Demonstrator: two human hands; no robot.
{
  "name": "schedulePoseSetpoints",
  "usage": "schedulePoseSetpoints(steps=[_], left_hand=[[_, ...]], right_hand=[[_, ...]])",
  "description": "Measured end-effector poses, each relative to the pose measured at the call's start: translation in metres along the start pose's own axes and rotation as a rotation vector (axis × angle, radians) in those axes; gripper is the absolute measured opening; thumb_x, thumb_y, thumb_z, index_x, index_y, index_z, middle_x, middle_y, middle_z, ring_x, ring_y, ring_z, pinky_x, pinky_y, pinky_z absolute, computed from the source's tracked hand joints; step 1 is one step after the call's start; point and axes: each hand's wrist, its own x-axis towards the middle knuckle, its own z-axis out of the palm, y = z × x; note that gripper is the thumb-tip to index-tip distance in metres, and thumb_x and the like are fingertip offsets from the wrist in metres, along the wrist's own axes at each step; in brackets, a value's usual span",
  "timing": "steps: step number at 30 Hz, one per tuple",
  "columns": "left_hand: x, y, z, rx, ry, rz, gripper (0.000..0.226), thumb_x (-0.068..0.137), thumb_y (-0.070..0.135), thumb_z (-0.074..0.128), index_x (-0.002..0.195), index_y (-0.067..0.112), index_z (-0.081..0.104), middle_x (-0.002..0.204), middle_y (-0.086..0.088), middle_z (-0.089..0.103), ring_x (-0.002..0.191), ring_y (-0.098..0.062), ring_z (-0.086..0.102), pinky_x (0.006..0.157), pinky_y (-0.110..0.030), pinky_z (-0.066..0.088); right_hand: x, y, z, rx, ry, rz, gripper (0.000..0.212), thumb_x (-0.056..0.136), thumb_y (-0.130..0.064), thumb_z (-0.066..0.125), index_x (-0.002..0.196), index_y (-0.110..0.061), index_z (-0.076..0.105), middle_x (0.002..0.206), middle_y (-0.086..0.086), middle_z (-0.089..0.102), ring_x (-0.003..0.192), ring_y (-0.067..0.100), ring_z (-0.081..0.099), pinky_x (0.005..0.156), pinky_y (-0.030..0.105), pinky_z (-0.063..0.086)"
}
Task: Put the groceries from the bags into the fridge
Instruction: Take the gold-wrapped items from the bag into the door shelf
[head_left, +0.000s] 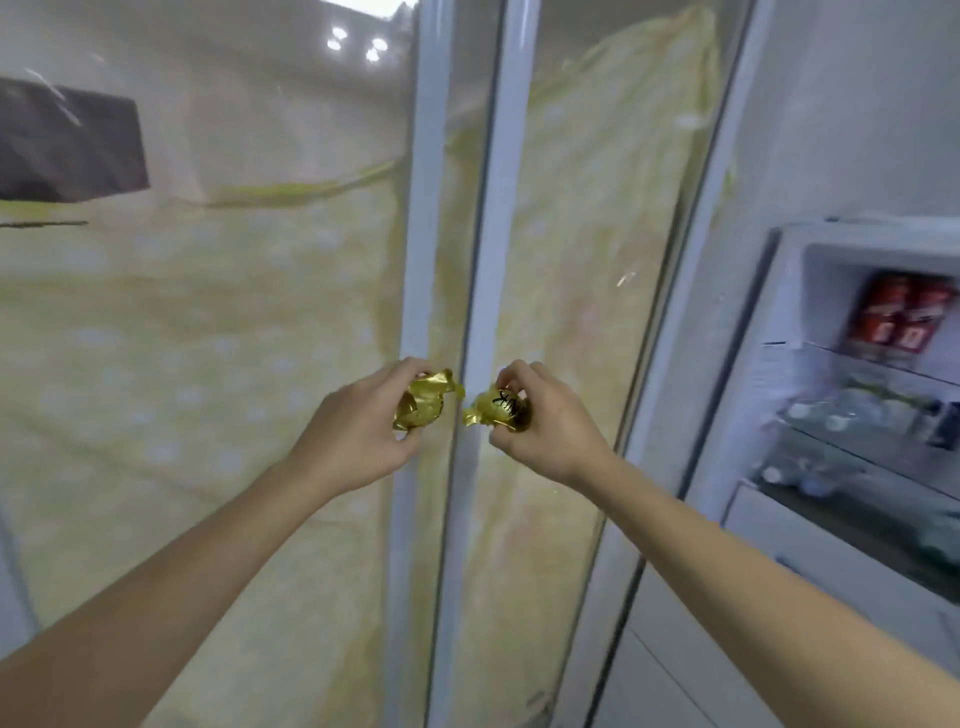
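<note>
A person's two hands meet at chest height in front of a glass sliding door, each closed around a small gold-wrapped item. The left hand curls its fingers round one crumpled gold foil packet, while the right hand pinches a second gold packet, this one bearing dark lettering too small to read. The two packets sit just beside each other, their twisted ends nearly touching over the door's white frame.

The open fridge stands off to the person's right, at the right edge of the view, its shelves lit and already stocked: red cartons on the upper shelf, what appear to be clear bottles on the shelf below, though blur makes that uncertain. The right hand lies nearer the fridge opening than the left, with the door's frame between the hands and the appliance.

Neither packet has a clear long axis; both are bunched into rough balls. Getting them inside would likely call for a turn and reach to the right, the right hand leading. No grocery bag is in view.
</note>
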Motion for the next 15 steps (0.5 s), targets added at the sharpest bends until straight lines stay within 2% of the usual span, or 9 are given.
schedulePoseSetpoints(steps=[4, 8, 12, 15], left_hand=[[0.075, 0.09, 0.067, -0.154, 0.019, 0.137, 0.056, 0.079, 0.023, 0.071, 0.126, 0.042, 0.047, 0.12, 0.021, 0.063, 0.095, -0.018, 0.065, 0.077, -0.038, 0.055], [0.142, 0.167, 0.118, -0.341, 0.016, 0.251, 0.056, 0.077, 0.015, 0.074, 0.122, 0.04, 0.052, 0.112, 0.015, 0.066, 0.094, -0.022, 0.066, 0.076, -0.04, 0.055], [0.199, 0.243, 0.144, -0.518, -0.006, 0.4, 0.058, 0.074, 0.008, 0.075, 0.119, 0.039, 0.055, 0.108, 0.012, 0.065, 0.096, -0.026, 0.065, 0.08, -0.042, 0.054], [0.233, 0.297, 0.152, -0.64, -0.026, 0.505, 0.059, 0.075, 0.011, 0.076, 0.12, 0.042, 0.055, 0.112, 0.01, 0.064, 0.098, -0.025, 0.064, 0.085, -0.043, 0.054]], right_hand=[[-0.008, 0.063, -0.097, -0.197, 0.093, 0.147, 0.043, 0.068, -0.039, 0.068, 0.107, -0.03, 0.05, 0.104, -0.005, 0.053, 0.088, 0.026, 0.059, 0.079, 0.045, 0.054], [-0.027, 0.102, -0.184, -0.391, 0.144, 0.274, 0.042, 0.076, -0.038, 0.071, 0.109, -0.025, 0.048, 0.103, -0.001, 0.051, 0.089, 0.031, 0.057, 0.074, 0.042, 0.051], [-0.055, 0.12, -0.274, -0.623, 0.251, 0.418, 0.041, 0.079, -0.035, 0.071, 0.111, -0.021, 0.048, 0.105, 0.001, 0.051, 0.086, 0.032, 0.057, 0.072, 0.044, 0.053], [-0.073, 0.116, -0.331, -0.742, 0.328, 0.555, 0.041, 0.079, -0.038, 0.07, 0.107, -0.021, 0.045, 0.105, 0.002, 0.051, 0.089, 0.034, 0.056, 0.072, 0.042, 0.049]])
